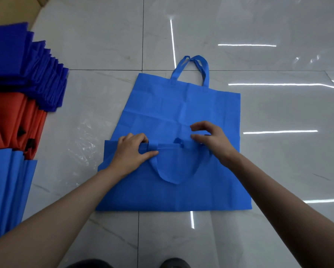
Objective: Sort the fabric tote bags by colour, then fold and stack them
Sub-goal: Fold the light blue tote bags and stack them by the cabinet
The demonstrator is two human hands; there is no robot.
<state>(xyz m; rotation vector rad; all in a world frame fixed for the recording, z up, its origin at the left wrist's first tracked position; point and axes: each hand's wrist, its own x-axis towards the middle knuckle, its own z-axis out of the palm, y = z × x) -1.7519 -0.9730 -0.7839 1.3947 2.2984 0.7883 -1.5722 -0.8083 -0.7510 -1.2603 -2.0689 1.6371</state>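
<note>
**Folding a light-blue tote on the floor**

Mid-floor, the near tote bag [172,194] is laid overlapping a second tote [181,105], its handle [170,171] turned down. Its top hem is pinched by the left hand [132,149]. The right hand [208,136] is poised over the hem, fingers curved and spread, gripping nothing. Folding is judged just begun. Next, the hem must be gripped on both sides and carried over evenly.

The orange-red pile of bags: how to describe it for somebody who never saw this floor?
On the pale tiled floor, three piles of folded bags lie along the left edge. The orange-red pile is the middle one, between the dark blue pile and the light blue pile. It alone is not blue.
</note>
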